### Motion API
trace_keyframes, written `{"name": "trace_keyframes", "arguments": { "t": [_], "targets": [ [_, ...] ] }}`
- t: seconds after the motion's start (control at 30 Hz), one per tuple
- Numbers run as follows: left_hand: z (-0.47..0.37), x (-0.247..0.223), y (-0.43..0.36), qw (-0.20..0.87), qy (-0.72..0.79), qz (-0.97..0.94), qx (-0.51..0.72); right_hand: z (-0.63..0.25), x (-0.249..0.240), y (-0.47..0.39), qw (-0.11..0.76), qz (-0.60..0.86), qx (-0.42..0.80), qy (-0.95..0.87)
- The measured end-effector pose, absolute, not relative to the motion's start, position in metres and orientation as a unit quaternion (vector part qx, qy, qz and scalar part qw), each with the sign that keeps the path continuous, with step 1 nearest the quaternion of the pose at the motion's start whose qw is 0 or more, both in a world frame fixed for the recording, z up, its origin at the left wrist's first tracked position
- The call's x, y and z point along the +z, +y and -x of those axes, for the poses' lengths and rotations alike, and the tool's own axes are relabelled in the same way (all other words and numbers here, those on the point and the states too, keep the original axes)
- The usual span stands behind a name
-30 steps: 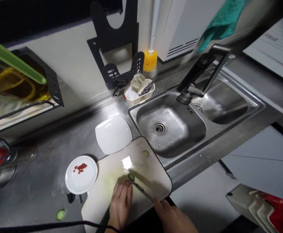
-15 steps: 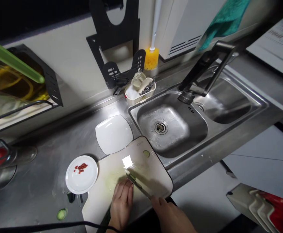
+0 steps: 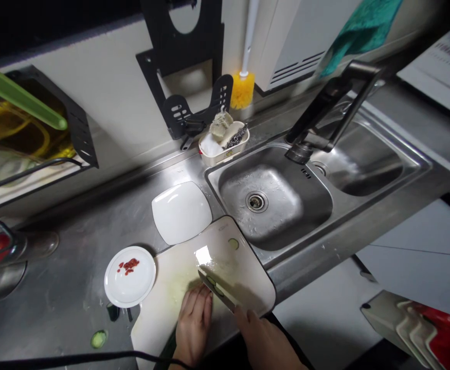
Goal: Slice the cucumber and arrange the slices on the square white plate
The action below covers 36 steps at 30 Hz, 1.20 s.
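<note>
My right hand [image 3: 261, 334] grips the handle of a knife [image 3: 225, 299], its blade slanting up and left across the white cutting board [image 3: 155, 288]. Thin cucumber slices [image 3: 217, 291] cling to the blade. Just left of the blade, my left hand [image 3: 194, 318] is closed over a cucumber [image 3: 168, 345], fingertips bent near the knife. Most of the cucumber is hidden under that hand; a strip of dark green skin shows by the wrist. One loose cucumber slice [image 3: 233, 243] lies near the board's far right corner.
Left of the board stands a round plate [image 3: 112, 288] with small red pieces. An empty square plate [image 3: 181, 213] touches the far edge. Cucumber ends [image 3: 99, 338] lie on the steel counter. At right are the sink [image 3: 263, 226] and tap [image 3: 300, 151]. A black cable [image 3: 93, 357] crosses in front.
The knife and my right hand have shifted slightly up and left, and more of the blade's face shows. My left hand stays almost in place.
</note>
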<state>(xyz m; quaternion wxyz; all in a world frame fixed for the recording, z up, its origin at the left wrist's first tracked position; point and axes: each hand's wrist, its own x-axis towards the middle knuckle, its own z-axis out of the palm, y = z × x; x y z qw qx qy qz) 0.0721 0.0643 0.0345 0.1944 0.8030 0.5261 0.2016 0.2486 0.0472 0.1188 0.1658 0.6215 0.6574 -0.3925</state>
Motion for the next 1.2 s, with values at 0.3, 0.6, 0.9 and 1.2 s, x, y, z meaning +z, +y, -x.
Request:
{"name": "trace_keyframes", "arguments": {
  "t": [0.3,0.6,0.9,1.2],
  "targets": [
    [-0.073,0.035,0.064,0.199,0.525,-0.802,0.202,-0.239,0.111,0.055,0.194,-0.616,-0.369,0.669],
    [-0.072,0.035,0.064,0.202,0.521,-0.805,0.198,-0.238,0.093,0.049,0.162,-0.63,-0.38,0.657],
    [-0.072,0.037,0.064,0.198,0.527,-0.803,0.194,-0.261,0.115,0.035,0.153,-0.627,-0.417,0.64],
    [-0.074,0.041,0.065,0.209,0.533,-0.795,0.201,-0.267,0.125,0.021,0.171,-0.628,-0.432,0.624]
  ]
}}
